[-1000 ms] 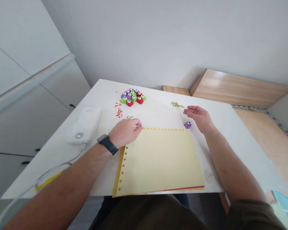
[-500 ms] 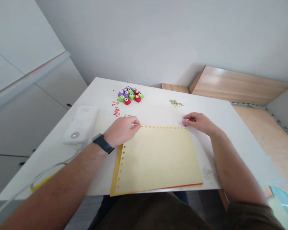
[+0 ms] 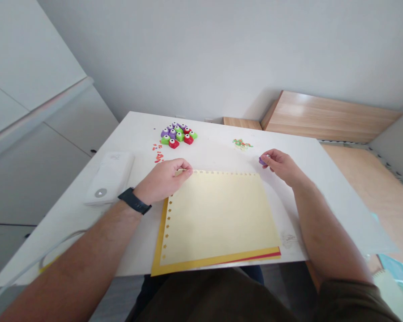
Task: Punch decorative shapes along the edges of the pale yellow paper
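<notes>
My left hand (image 3: 166,179), wearing a dark watch (image 3: 134,200) on the wrist, pinches the top left corner of a pale yellow sheet of paper (image 3: 221,210). Star-shaped holes run down that sheet's left side, and a row of small holes lines its top edge. Darker yellow paper (image 3: 158,250) and red paper (image 3: 251,256) peek out beneath it. Past the sheet's top right corner, my right hand (image 3: 284,167) grips a small purple craft punch (image 3: 263,160), held apart from the paper. Fingers partly cover the punch.
Several purple, green and red craft punches (image 3: 179,136) cluster at the back left of the white table (image 3: 215,154). Red paper bits (image 3: 159,157) lie near them, green and orange bits (image 3: 242,144) farther right. A white box-shaped device (image 3: 110,176) with a cable stands at left.
The punch has come off the top right of the sheet, moving up and right with my right hand. The pale sheet has shifted upward, baring more darker yellow paper along the bottom.
</notes>
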`<state>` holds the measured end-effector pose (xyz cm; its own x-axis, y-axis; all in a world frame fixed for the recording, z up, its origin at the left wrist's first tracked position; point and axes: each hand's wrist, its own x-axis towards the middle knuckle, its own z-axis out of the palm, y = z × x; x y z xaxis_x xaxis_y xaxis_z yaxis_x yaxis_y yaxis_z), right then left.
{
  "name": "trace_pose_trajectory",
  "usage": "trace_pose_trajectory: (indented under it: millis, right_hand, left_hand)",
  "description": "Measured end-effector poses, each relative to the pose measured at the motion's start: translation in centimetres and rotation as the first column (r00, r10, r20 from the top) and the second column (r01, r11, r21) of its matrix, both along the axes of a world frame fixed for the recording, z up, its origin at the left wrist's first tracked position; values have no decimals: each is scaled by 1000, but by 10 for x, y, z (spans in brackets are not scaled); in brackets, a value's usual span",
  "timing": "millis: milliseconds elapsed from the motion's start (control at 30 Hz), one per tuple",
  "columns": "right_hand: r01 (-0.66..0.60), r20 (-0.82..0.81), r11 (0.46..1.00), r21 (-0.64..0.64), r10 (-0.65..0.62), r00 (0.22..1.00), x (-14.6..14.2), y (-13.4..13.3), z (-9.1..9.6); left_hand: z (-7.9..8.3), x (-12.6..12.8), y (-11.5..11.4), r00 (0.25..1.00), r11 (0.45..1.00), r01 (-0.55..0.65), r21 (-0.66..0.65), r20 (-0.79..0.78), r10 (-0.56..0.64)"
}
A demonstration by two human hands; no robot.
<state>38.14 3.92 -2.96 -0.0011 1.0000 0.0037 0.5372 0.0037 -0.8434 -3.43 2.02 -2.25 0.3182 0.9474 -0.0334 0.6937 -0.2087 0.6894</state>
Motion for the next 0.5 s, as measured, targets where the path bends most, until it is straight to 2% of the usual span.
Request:
trace_pose_trajectory:
  millis: [67, 200, 333, 500]
  right_hand:
    - [-2, -125, 1000, -18, -1, 992, 0, -5, 6]
    - [19, -217, 999, -28, -25, 976, 0, -13, 10]
    - [61, -361, 996, -67, -82, 929, -1, -18, 3]
    - [35, -504, 994, -106, -84, 860, -4, -23, -5]
  left_hand:
    - [1, 0, 0, 999, 1000, 0, 9, 41, -1]
    - [4, 0, 0, 995, 1000, -5, 30, 98, 2]
    - [9, -1, -1, 991, 999, -34, 14, 133, 32]
    - [10, -1, -1, 990, 996, -86, -12, 110, 87]
